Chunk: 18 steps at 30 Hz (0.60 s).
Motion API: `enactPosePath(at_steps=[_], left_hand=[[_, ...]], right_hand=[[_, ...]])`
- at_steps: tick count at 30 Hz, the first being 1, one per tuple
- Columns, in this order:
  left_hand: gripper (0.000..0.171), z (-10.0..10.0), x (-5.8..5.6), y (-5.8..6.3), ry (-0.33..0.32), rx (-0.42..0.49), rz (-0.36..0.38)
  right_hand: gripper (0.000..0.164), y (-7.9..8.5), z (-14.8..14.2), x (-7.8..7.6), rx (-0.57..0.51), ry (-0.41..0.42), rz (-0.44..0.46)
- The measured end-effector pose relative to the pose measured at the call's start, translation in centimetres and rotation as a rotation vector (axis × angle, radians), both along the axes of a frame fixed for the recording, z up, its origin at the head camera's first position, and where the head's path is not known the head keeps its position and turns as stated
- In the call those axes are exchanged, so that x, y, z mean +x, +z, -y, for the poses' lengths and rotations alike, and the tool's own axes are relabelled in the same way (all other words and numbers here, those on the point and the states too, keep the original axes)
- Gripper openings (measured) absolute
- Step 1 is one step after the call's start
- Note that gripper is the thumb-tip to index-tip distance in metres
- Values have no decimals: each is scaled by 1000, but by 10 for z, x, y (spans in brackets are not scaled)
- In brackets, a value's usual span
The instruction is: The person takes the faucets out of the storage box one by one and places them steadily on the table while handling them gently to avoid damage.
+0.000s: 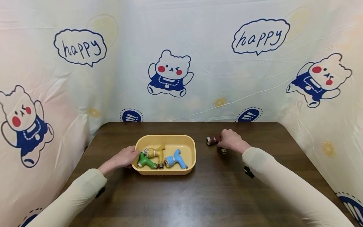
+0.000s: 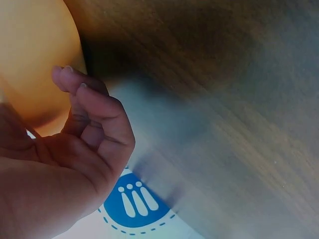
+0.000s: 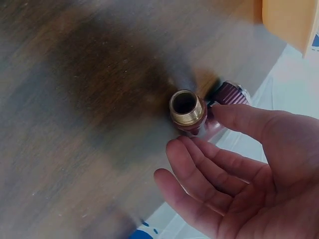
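At the left end of a yellow plastic basin (image 1: 170, 172), my left hand (image 1: 126, 157) holds the rim, with fingers curled under the outside in the left wrist view. Inside the basin lie a green tap (image 1: 146, 161), a yellow tap (image 1: 160, 153) and a light blue tap (image 1: 178, 159). Right of the basin, my right hand (image 1: 233, 141) pinches a dark red tap (image 1: 211, 140) between thumb and fingers. That tap's brass threaded end (image 3: 187, 117) faces the right wrist camera; part of its body is hidden by the hand.
Everything stands on a dark brown wooden table (image 1: 215, 195) with rounded far corners. A pale curtain (image 1: 210, 44) printed with bears and "happy" bubbles hangs behind it and along both sides.
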State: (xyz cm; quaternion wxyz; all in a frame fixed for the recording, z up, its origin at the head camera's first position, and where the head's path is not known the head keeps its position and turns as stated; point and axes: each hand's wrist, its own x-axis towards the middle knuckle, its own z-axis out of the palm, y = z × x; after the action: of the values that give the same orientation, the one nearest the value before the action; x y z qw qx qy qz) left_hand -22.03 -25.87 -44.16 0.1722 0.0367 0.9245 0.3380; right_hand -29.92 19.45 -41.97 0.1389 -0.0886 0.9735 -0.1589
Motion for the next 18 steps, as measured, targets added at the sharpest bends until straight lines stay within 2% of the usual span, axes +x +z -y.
enactPosePath(at_steps=[11, 18], left_hand=[[38, 2, -3, 1, 15, -24, 32], [38, 0, -4, 4, 20, -17, 40]], right_hand=[[18, 11, 8, 9, 38, 30, -63], [23, 17, 15, 14, 42, 50, -60]])
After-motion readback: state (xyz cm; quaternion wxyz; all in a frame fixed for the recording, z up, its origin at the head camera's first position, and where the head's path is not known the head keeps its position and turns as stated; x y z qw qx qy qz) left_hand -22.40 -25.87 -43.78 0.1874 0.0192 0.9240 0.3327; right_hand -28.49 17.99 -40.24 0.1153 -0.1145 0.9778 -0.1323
